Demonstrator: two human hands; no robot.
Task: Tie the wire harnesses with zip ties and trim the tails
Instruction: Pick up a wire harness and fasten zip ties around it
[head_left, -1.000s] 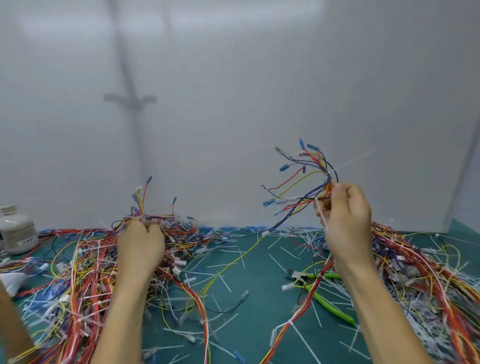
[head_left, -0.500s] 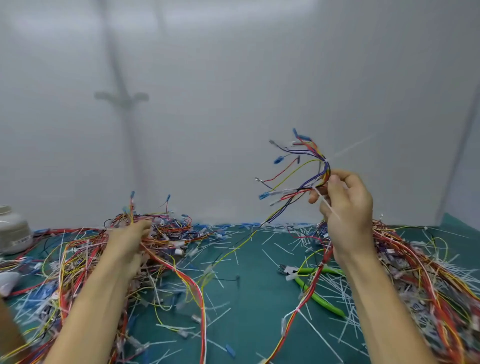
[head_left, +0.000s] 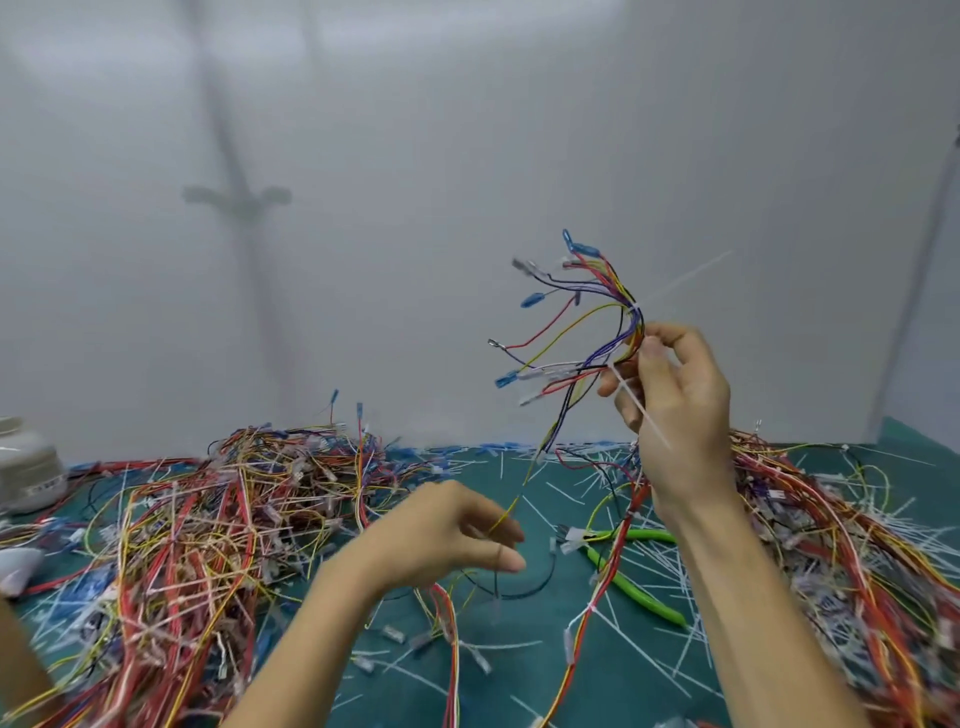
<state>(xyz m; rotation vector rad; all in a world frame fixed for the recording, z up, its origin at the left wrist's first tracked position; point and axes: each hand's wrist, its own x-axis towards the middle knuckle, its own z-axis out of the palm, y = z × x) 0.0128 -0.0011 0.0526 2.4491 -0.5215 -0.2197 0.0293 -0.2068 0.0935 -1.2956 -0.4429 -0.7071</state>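
Note:
My right hand (head_left: 675, 400) is raised in front of the white wall and grips a multicoloured wire harness (head_left: 587, 332) whose ends fan out to the left. A white zip tie (head_left: 635, 307) circles the bundle just above my fingers, its long tail pointing up and right. A second loose zip tie (head_left: 636, 408) lies slanted across the same hand. My left hand (head_left: 441, 532) hovers low over the green mat (head_left: 524, 691), fingers loosely curled. A yellow wire (head_left: 511, 506) from the harness hangs down to its fingertips; I cannot tell whether they touch.
Green-handled cutters (head_left: 636, 587) lie on the mat below my right hand. A big heap of harnesses (head_left: 208, 525) fills the left side, another heap (head_left: 841, 551) the right. Cut white tails litter the mat. A white jar (head_left: 26, 467) stands at far left.
My left hand has left the heap on the left and moved right to the middle, under the raised harness. My right hand stayed raised, holding the harness.

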